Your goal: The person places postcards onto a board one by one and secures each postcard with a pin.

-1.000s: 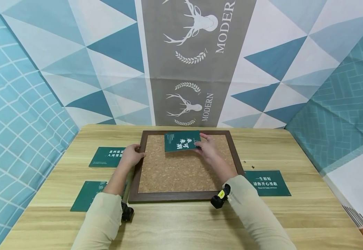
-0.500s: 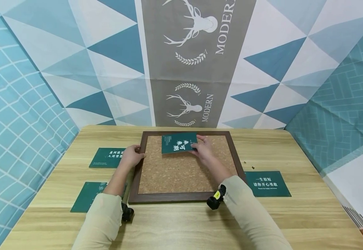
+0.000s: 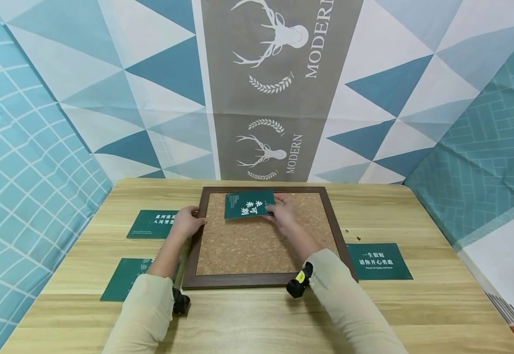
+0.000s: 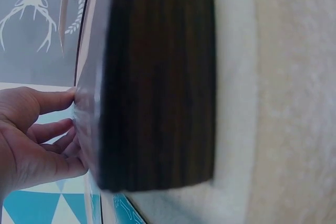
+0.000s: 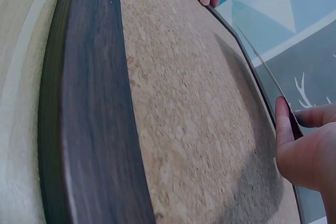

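A cork board [image 3: 248, 253] with a dark brown frame lies on the wooden table. My left hand [image 3: 187, 222] grips its left side, thumb on the frame [image 4: 157, 87] and fingers along the outer edge. My right hand [image 3: 283, 215] pinches a dark green card [image 3: 238, 200] with white lettering by its right end. The card is held over the upper part of the cork, near the top frame strip. In the right wrist view the card shows only as a thin edge [image 5: 269, 69], with its shadow on the cork.
Two more green cards lie left of the board, an upper one [image 3: 148, 227] and a lower one [image 3: 122, 281] partly behind the left forearm. Another green card [image 3: 383, 260] lies at the right, beside the frame. Small dark bits [image 3: 358, 238] sit on the table [image 3: 239, 319] above it.
My right hand has moved left and slightly down over the cork, carrying the green card with it. The left hand keeps its place on the frame.
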Tool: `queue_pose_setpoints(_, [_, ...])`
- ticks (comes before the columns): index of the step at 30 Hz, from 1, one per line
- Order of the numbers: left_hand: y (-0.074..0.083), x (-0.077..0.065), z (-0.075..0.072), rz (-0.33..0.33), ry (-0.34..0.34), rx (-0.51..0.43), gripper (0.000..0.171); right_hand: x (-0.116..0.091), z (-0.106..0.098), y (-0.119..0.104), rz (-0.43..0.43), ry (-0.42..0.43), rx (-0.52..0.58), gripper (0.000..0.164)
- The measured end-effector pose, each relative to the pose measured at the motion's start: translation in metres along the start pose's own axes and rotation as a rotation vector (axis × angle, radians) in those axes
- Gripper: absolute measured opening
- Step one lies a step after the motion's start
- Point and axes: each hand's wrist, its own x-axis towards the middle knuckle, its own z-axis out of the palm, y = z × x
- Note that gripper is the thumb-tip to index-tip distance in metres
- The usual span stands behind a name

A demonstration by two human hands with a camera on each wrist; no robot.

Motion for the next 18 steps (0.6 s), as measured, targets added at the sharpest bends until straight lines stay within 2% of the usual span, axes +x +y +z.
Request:
queue_pose_setpoints(5, [0.0,0.001,0.001,0.002,0.005,-0.008,0.056,0.0,0.005,0.003,-0.005,-0.014,0.024,0.051])
queue_pose_setpoints(18, [-0.001,0.0,0.0,0.003,0.013,-0.001,0.057,0.0,0.014,0.011,0.042,0.005,-0.01,0.051])
